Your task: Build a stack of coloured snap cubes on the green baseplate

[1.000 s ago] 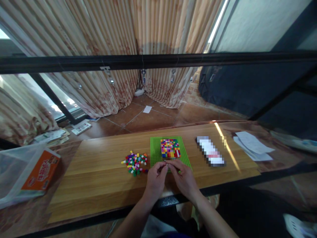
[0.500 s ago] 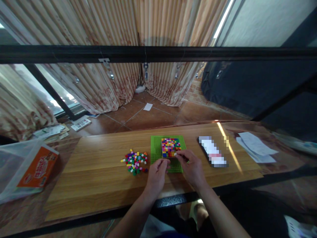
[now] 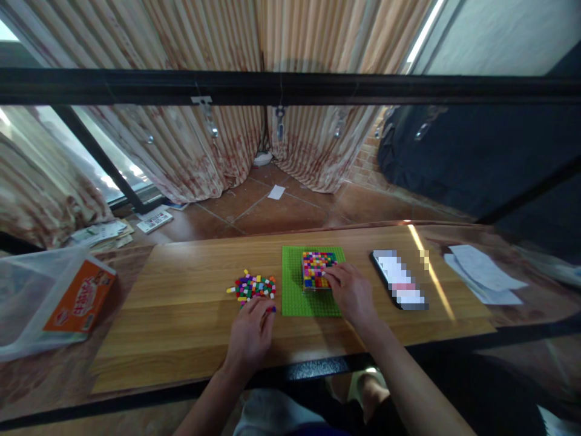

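I see right hand [image 3: 354,297] pinching small white plastic brick [image 3: 324,274] at multicoloured brick block [image 3: 313,264], seemingly mostly filled, on green studded baseplate [image 3: 292,303]; left hand [image 3: 247,339] at loose coloured bricks [image 3: 255,286], unplaced; its finger grip unclear

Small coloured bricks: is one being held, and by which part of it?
The right hand seems to hold a small white brick; which part is too small to see. The left hand, at the loose pile: cannot tell.
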Demonstrator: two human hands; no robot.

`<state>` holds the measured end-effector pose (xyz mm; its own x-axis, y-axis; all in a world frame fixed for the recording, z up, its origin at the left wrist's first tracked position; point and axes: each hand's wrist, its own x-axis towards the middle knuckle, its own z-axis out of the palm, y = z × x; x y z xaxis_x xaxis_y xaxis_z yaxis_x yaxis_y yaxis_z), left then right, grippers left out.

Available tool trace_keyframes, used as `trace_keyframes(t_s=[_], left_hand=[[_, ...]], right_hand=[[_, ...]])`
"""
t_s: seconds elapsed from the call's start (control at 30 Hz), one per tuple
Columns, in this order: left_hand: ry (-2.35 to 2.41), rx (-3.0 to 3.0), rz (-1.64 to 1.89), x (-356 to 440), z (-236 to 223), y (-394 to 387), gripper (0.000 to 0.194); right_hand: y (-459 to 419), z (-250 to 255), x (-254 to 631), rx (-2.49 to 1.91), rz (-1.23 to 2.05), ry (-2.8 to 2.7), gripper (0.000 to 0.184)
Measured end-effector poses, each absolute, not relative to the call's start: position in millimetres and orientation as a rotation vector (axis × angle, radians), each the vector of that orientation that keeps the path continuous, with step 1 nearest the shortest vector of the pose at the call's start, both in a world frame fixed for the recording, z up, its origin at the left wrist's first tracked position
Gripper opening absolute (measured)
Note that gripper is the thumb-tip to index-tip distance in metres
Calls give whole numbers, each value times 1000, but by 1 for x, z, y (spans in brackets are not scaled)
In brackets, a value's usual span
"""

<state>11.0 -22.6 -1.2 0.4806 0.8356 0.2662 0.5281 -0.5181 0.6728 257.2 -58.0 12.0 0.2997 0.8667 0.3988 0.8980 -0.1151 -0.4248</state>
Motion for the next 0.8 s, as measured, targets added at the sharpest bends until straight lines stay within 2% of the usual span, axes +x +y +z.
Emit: trace_keyframes(t_s=[0.27, 0.5, 0.8], left_hand=[[1172, 2523, 712, 16, -10, -21, 17], [1152, 2547, 734, 17, -11, -19, 18], [1100, 2439, 796, 19, -7, -21, 17]], right_hand=[[-54, 10, 255, -1996, -18, -1603, 21], [-56, 22, 251, -2021, 174, -1312, 19], [-51, 23, 245, -2053, 201, -1076, 19]])
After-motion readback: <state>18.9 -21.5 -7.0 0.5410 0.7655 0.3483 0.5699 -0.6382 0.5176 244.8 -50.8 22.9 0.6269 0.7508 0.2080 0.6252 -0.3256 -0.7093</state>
